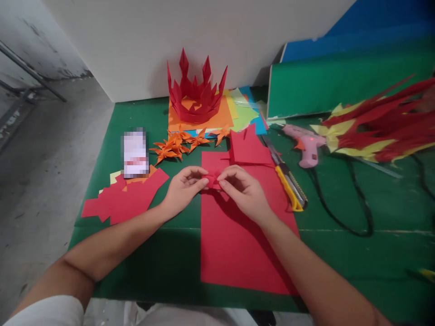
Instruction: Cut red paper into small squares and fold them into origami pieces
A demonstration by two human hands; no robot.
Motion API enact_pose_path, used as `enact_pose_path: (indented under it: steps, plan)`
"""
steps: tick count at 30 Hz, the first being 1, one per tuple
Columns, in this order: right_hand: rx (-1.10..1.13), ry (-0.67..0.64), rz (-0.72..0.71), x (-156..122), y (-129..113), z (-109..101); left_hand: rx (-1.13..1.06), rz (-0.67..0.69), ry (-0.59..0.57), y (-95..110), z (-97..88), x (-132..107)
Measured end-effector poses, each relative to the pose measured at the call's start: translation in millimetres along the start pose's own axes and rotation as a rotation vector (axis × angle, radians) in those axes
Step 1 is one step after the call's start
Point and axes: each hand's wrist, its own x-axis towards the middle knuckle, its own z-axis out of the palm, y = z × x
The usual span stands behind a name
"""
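Observation:
Between the fingertips of both hands is a small piece of folded red paper (213, 180), partly covered by the fingers. My left hand (186, 188) pinches its left end and my right hand (243, 188) pinches its right end. Beneath the hands lies a large red paper sheet (244, 253). Several red paper squares (251, 147) are piled just beyond my right hand. Several orange folded-paper flowers (173, 145) lie past my left hand. A red folded-paper crown (195, 106) stands farther back.
A yellow utility knife (287, 183) lies right of the sheet. Beyond it are a pink glue gun (307, 140) with a black cord and a red-and-yellow paper bundle (374, 127). Red paper scraps (125, 201) and a blurred-out phone-like rectangle (135, 151) lie left on the green table (152, 258).

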Motion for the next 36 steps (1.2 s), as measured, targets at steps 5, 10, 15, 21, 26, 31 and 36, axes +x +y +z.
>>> enact_pose_path:
  steps: [5, 10, 15, 21, 26, 31, 36]
  plan:
    - [-0.171, -0.036, -0.092, -0.6, -3.0, 0.4, 0.119, -0.029, 0.003, 2.9, -0.6, -1.7]
    - [-0.276, -0.062, -0.146, -1.7, -2.2, 0.6, 0.162, -0.033, 0.051, 5.0, 1.2, -3.7]
    - [-0.417, -0.024, -0.241, -3.0, -0.1, 0.0, 0.177, -0.026, 0.064, 5.3, 0.5, -5.5]
    - [-0.575, -0.070, -0.388, -4.3, 0.9, -1.8, 0.280, 0.021, 0.090, 5.8, -2.4, -5.6]
    - [-0.584, -0.152, -0.474, -3.9, 0.4, -1.7, 0.293, 0.018, 0.090, 4.5, -1.7, -5.8]
    - [-0.523, -0.214, -0.433, -3.0, -0.9, -0.8, 0.297, 0.016, 0.061, 4.7, -0.3, -7.3]
    - [-0.467, -0.210, -0.364, -2.3, -0.6, -2.2, 0.306, 0.027, 0.056, 4.7, -0.9, -8.1]
